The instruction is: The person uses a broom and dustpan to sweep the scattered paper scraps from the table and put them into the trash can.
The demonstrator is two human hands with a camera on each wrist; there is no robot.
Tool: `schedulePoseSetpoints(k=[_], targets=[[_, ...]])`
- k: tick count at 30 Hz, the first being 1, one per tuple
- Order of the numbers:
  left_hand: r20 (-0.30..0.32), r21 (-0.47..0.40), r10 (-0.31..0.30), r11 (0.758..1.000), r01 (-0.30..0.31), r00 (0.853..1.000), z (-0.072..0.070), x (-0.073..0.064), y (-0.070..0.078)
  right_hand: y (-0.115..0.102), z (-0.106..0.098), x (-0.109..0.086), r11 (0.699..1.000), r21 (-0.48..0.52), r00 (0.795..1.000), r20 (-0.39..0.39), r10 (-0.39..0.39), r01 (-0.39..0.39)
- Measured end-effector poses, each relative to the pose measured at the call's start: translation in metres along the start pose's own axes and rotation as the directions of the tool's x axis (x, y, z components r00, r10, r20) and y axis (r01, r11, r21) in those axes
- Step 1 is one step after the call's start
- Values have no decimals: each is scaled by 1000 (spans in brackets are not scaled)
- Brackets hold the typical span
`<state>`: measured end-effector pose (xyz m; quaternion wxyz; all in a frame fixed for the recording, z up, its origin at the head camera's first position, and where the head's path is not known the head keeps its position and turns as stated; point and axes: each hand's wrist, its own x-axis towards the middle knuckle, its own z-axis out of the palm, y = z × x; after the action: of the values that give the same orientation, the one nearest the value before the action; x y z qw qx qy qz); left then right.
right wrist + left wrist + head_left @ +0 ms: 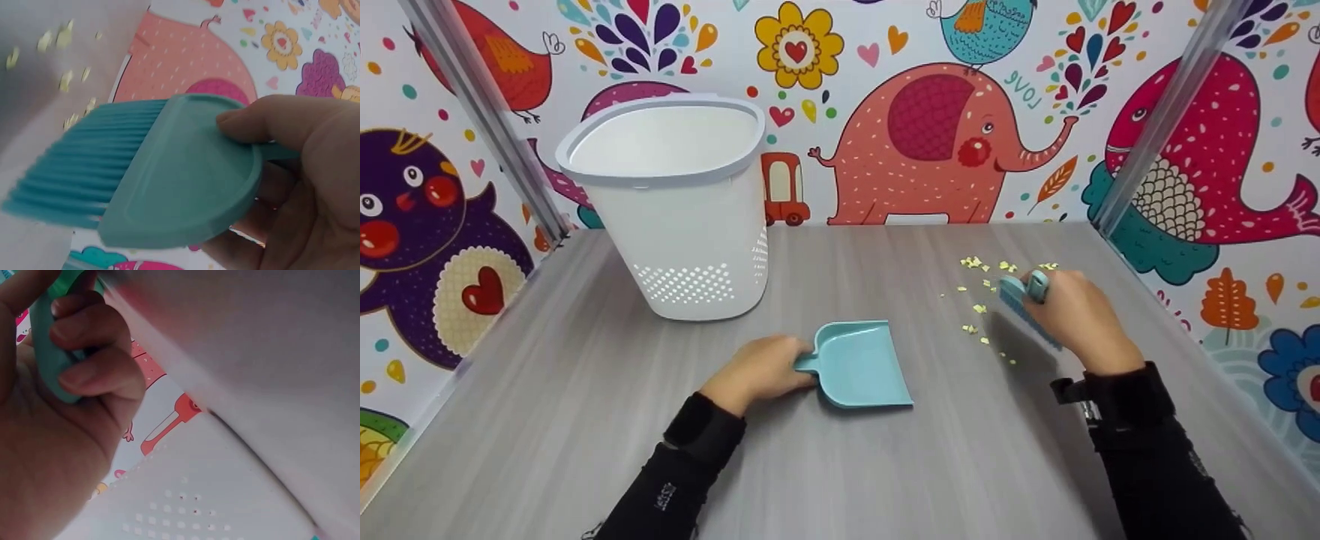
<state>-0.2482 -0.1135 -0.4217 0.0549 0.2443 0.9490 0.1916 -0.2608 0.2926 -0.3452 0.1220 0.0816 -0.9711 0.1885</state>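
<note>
A light-blue dustpan [859, 365] lies on the table, its wide edge turned to the right. My left hand [765, 367] grips its handle; in the left wrist view, curled fingers [95, 349] wrap that handle. My right hand [1084, 319] holds a small teal hand brush [185, 174], thumb along its body, bristles [84, 163] pointing down and left. Small yellow scraps [979, 308] lie scattered on the table just left of the brush, several of them near the back. A gap of bare table separates dustpan and scraps.
A tall white bin [682, 240] with a grey rim and perforated lower wall stands at the back left of the grey table [840, 465]. Walls printed with cartoon animals [922, 150] close off the back and sides, with metal posts [1170, 112] at the corners.
</note>
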Motion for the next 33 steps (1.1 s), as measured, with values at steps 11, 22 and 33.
schedulePoseSetpoints(k=[11,22,33], targets=[[-21,-18,26,1000,-26,999,1,-1,-1,22,11,5,995,-61,997,26,75,-73],[-5,-21,9,1000,-9,1000,1,0,-2,14,24,8,999,-51,1000,26,10,-9],[-10,-21,10,1000,-10,1000,1,0,-2,10,30,9,996,-1,994,66,-88,88]])
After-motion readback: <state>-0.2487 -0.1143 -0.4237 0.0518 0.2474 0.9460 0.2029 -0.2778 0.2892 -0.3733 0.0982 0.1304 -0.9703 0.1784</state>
